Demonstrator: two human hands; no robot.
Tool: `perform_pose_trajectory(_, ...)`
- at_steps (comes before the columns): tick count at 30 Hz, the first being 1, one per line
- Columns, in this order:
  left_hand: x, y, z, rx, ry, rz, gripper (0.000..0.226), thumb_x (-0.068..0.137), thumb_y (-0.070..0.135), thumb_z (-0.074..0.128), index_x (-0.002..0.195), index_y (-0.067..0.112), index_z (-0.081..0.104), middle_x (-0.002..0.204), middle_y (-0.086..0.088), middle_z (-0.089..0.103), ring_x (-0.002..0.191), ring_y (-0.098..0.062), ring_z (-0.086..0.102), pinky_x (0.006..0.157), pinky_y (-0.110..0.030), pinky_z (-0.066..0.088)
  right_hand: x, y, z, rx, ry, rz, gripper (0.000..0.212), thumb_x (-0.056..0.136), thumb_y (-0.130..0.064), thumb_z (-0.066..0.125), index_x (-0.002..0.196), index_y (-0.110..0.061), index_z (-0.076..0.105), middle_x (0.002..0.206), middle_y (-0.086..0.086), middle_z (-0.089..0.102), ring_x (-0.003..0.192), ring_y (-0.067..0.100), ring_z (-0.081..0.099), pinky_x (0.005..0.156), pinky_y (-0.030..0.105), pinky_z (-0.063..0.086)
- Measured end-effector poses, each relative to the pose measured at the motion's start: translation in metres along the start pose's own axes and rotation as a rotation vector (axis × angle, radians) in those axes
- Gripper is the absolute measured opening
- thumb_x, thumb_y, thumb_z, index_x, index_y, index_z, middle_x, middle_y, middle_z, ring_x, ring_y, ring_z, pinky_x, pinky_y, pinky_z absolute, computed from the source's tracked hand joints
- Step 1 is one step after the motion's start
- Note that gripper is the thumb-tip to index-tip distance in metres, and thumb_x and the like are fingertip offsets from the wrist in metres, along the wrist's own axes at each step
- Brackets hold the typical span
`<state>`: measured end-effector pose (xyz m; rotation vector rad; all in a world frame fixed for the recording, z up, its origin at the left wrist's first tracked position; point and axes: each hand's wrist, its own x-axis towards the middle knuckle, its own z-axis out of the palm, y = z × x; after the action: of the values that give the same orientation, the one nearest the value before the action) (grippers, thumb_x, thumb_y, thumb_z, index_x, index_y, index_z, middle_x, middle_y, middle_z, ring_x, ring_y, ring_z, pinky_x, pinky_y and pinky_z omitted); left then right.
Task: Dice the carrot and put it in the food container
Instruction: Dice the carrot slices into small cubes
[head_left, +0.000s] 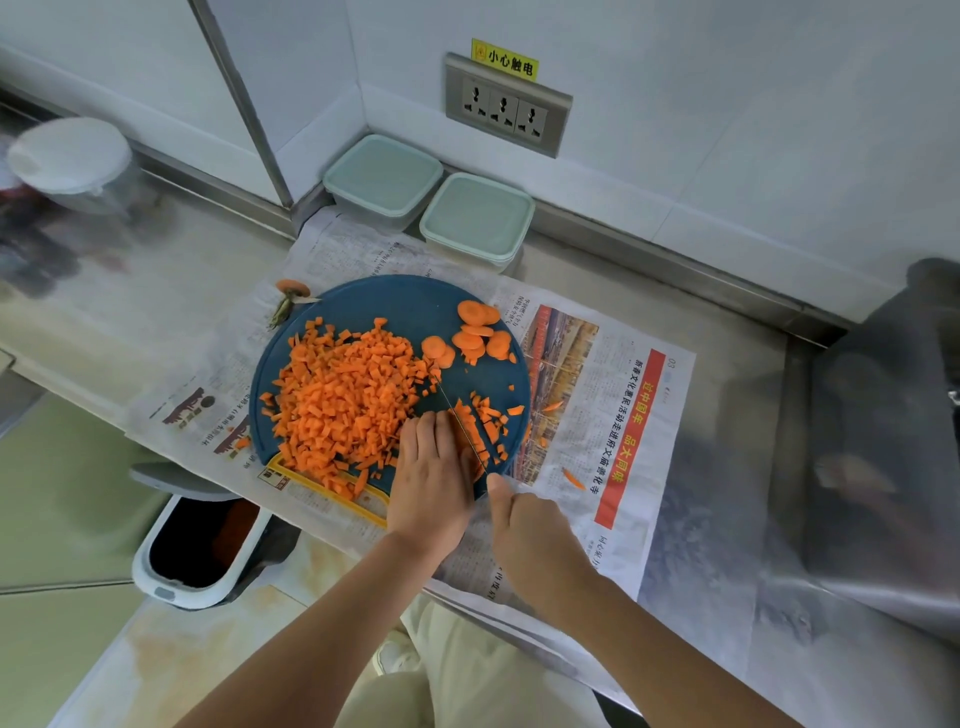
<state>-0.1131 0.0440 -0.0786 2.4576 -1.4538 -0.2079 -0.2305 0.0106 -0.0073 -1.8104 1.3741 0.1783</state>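
Two hands are working at the cutting board's (363, 301) near edge: the left hand (431, 483) is pressing carrot strips (470, 431), partly hiding them; the right hand (535, 540) is gripping a knife (460, 421), its handle hidden.

Newspaper (597, 415) covers the steel bench (727, 519); a triple wall socket (506, 106) sits above, a white bin (200, 551) stands below.

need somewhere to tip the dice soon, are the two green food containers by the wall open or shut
Shut. Both food containers have pale green lids seated flat across their tops, and no carrot shows inside; the diced carrot is on the cutting board.
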Motion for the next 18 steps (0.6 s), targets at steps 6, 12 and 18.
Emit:
perform_pose_trajectory(6, 0.000, 0.001, 0.000, 0.006, 0.057, 0.007, 0.051, 0.089, 0.023, 0.058, 0.128, -0.004, 0.043, 0.122, -0.020, 0.050, 0.116, -0.036, 0.043, 0.104, -0.044, 0.038, 0.012, -0.003, 0.001, -0.033, -0.044, -0.001, 0.046, 0.102, -0.041, 0.021, 0.086, -0.009, 0.050, 0.065, -0.001, 0.040, 0.056, 0.010, 0.034, 0.070, 0.031, 0.042)
perform_pose_trajectory(12, -0.001, 0.002, -0.005, -0.101, 0.096, 0.008, 0.047, 0.096, 0.031, 0.031, 0.125, -0.003, 0.045, 0.118, -0.018, 0.049, 0.111, -0.034, 0.045, 0.101, -0.040, 0.034, 0.025, 0.001, -0.018, 0.210, -0.117, 0.005, 0.051, 0.100, -0.053, 0.024, 0.064, -0.020, 0.038, 0.056, 0.000, 0.041, 0.046, 0.011, 0.039, 0.046, 0.023, 0.034)
perform_pose_trajectory(18, -0.003, -0.007, -0.022, -0.187, 0.067, 0.062, 0.061, 0.099, 0.046, 0.023, 0.129, -0.002, 0.046, 0.121, -0.016, 0.050, 0.112, -0.027, 0.043, 0.097, -0.042, 0.043, 0.017, 0.006, -0.028, 0.504, -0.214, 0.040, 0.061, 0.096, -0.060, 0.029, 0.056, -0.015, 0.035, 0.043, -0.002, 0.026, 0.035, 0.013, 0.023, 0.041, 0.021, 0.022)
